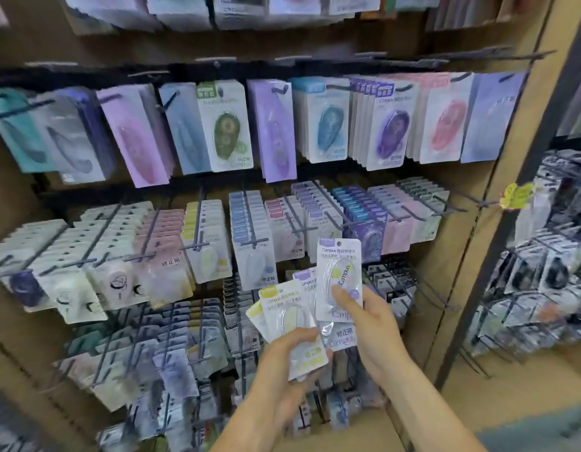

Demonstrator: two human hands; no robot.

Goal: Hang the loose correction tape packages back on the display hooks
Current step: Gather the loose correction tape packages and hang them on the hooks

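My left hand (287, 363) grips a fanned stack of white correction tape packages (294, 321) with yellow and purple headers, low in the middle of the head view. My right hand (370, 324) pinches a single white package with a purple header (338, 272), thumb on its front, raised just above the stack. It sits in front of the middle row of display hooks (302, 216), which carry rows of similar small packages. A hook of purple-header packages (318, 203) hangs right behind and above the raised package.
Larger correction tape packs (223, 125) hang on the top row. Lower hooks (184, 337) hold several dark and pale packs. A brown cardboard side wall (462, 256) and a dark metal post (510, 223) bound the right side, with another wire rack (550, 272) beyond.
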